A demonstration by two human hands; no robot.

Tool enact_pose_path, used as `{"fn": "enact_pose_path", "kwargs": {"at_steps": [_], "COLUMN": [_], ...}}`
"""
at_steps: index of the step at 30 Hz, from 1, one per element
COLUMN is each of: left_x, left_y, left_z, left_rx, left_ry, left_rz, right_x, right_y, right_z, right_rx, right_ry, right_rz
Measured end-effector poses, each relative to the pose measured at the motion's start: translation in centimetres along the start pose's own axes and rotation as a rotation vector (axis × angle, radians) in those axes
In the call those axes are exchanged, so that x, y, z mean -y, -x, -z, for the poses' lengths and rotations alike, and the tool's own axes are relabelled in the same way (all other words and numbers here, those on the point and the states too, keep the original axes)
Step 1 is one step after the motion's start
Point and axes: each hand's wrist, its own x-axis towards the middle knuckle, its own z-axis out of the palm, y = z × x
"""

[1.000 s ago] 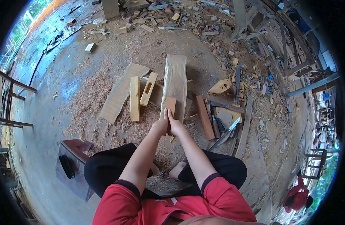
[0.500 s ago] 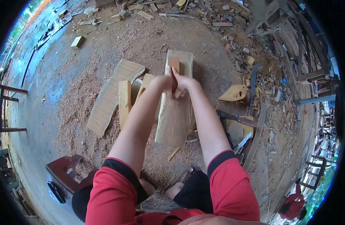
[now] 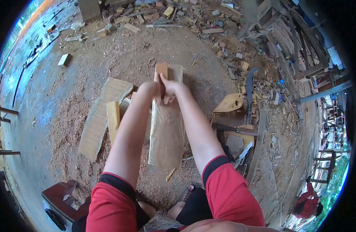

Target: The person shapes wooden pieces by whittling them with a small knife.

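A wooden plank [image 3: 166,135] lies lengthwise on the ground in front of me. On its far end sits an orange-brown wooden hand plane [image 3: 161,69], its front part showing ahead of my fingers. My left hand [image 3: 148,89] is wrapped round the plane from the left, its fingers partly hidden behind the wrist. From the right, my right hand [image 3: 169,89] grips the same tool, thumb pointing forward along it. Left of the plank are a wide rough board [image 3: 101,116] and a narrow wood piece [image 3: 113,118], partly covered by my left forearm.
Right of the plank lie a yellowish wood piece with a hole [image 3: 229,103], a long curved blade [image 3: 250,87] and a dark-headed tool with a wooden handle [image 3: 240,130]. Shavings and wood scraps litter the ground. A person in red [image 3: 306,203] is at the far right.
Both hands have pushed the hand plane forward along the plank, and its front now reaches the far end. The whole view has shifted, with the ground things appearing lower and further left.
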Motion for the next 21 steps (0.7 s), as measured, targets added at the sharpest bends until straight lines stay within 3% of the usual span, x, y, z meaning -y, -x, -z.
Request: {"fn": "enact_pose_path", "kwargs": {"at_steps": [4, 10, 12, 15, 17, 18, 21], "left_x": [-1.5, -4.8, -6.8, -6.9, -11.1, -11.8, -13.2], "left_y": [1.9, 4.7, 5.8, 5.8, 14.2, 15.2, 15.8], "left_z": [-5.1, -14.0, -16.3, -22.5, -20.3, -20.8, -20.7], "left_rx": [-0.04, -0.181, 0.141, 0.275, 0.129, 0.145, -0.065], "left_ry": [-0.102, -0.432, -0.502, -0.499, -0.074, -0.062, 0.143], "left_rz": [-0.144, -0.556, -0.36, -0.055, 0.281, 0.285, 0.43], "right_x": [-0.7, -0.8, -0.7, -1.7, -1.5, -1.6, -2.3], "right_y": [3.7, 12.2, 14.1, 16.0, 17.1, 17.3, 15.9], "right_z": [-5.2, -13.2, -15.5, -19.5, -20.7, -21.4, -22.6], "right_rx": [-0.085, -0.055, -0.074, -0.112, 0.024, 0.073, 0.01], "right_ry": [0.012, -0.142, -0.154, -0.263, -0.47, -0.535, -0.42], "right_rz": [0.039, 0.024, 0.005, -0.055, -0.225, -0.288, -0.27]}}
